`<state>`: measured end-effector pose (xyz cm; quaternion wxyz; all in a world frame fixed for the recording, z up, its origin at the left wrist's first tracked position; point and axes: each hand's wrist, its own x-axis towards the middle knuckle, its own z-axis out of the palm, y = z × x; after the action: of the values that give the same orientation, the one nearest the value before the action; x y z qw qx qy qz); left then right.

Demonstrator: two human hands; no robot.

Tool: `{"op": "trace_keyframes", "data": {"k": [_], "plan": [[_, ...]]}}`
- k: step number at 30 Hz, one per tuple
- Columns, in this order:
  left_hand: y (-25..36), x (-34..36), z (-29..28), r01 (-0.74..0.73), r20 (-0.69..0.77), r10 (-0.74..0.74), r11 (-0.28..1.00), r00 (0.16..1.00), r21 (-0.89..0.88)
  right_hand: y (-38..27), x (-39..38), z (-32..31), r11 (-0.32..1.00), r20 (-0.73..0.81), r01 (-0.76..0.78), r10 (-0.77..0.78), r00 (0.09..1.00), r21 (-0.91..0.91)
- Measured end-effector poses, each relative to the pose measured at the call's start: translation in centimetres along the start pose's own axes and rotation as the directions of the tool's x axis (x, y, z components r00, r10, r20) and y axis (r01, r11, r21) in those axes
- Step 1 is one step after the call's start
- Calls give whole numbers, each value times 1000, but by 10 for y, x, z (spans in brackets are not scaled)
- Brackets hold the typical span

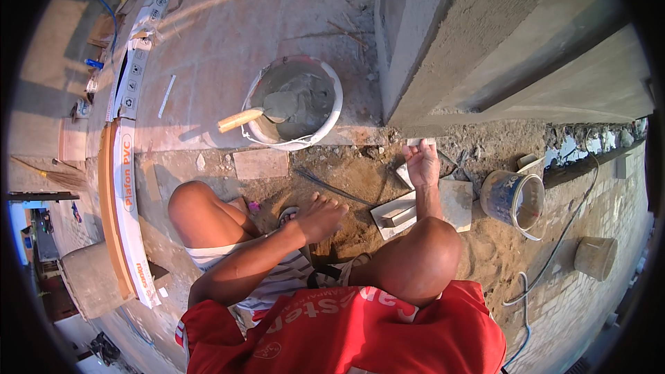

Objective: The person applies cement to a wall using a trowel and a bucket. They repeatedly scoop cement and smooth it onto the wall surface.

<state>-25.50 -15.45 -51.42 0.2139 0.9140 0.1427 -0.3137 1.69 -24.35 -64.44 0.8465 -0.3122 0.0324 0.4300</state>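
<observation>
My right hand [422, 166] is raised near the foot of the grey wall, closed on a small light flat piece [420, 142]. Below it a plastering float [397, 219] with a handle lies beside a grey flat slab [455, 209]. My left hand [322, 215] hovers over sandy soil between my bent knees, fingers apart and slightly curled, with nothing visible in it. Ahead stands a white bucket [330, 114] of wet grey mix, a wooden-handled trowel [234, 120] resting in it. Dark thin strips [315, 180] lie on the ground between the bucket and the float.
A rendered concrete wall [457, 41] rises at the right, above a second bucket [493, 197], a smaller pail [594, 257] and a hose [560, 249]. Long cartons [135, 235] line the left, with a broom [59, 176] beyond. A square tile [260, 165] lies before the bucket.
</observation>
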Motion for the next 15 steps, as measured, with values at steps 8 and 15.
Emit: {"op": "trace_keyframes", "data": {"k": [8, 15], "plan": [[-2, -3, 11, 2, -22, -1, 1000, 1000, 27, 50, 52, -45, 996, -127, -85, 84, 988, -2], [4, -2, 3, -1, 32, 1, 1000, 999, -12, 40, 51, -19, 999, -106, -2, 7, 994, 54]]}}
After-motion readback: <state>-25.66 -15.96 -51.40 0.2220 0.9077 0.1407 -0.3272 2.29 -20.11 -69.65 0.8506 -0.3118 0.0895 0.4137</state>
